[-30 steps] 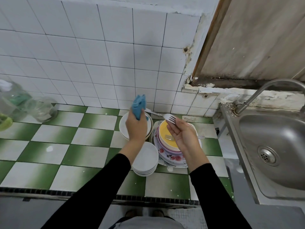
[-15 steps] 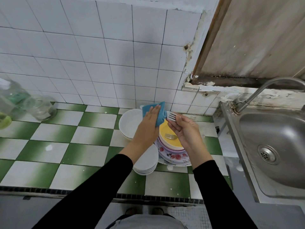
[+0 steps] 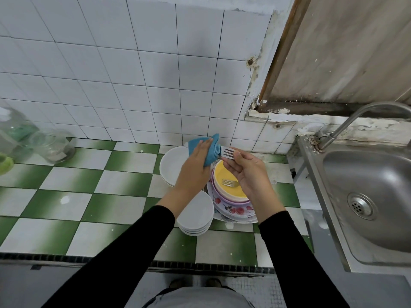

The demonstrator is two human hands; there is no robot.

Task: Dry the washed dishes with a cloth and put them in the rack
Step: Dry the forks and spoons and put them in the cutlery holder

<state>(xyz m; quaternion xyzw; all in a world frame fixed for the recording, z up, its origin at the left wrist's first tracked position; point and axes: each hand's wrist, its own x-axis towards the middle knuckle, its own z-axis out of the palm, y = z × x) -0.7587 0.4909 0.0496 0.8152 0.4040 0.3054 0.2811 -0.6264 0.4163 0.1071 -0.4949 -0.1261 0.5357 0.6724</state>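
My left hand (image 3: 196,164) holds a blue cloth (image 3: 210,150) wrapped round the handle of a metal fork (image 3: 228,152). My right hand (image 3: 246,170) pinches that fork at the tines, above the dishes. Below the hands stands a stack of plates with a yellow plate (image 3: 229,185) on top and flowered plates (image 3: 233,211) under it. A second fork (image 3: 230,182) lies on the yellow plate. White bowls (image 3: 172,165) stand behind my left hand, and a stack of small white bowls (image 3: 196,218) sits nearer to me.
The counter (image 3: 89,196) has green and white tiles. Glass jars (image 3: 53,147) stand at its far left. A steel sink (image 3: 367,196) with a tap (image 3: 347,123) lies to the right. A white tiled wall (image 3: 133,74) rises behind the dishes.
My left hand has carried the cloth rightward from the bowls to the fork and wrapped it round the handle. My right hand keeps holding the fork.
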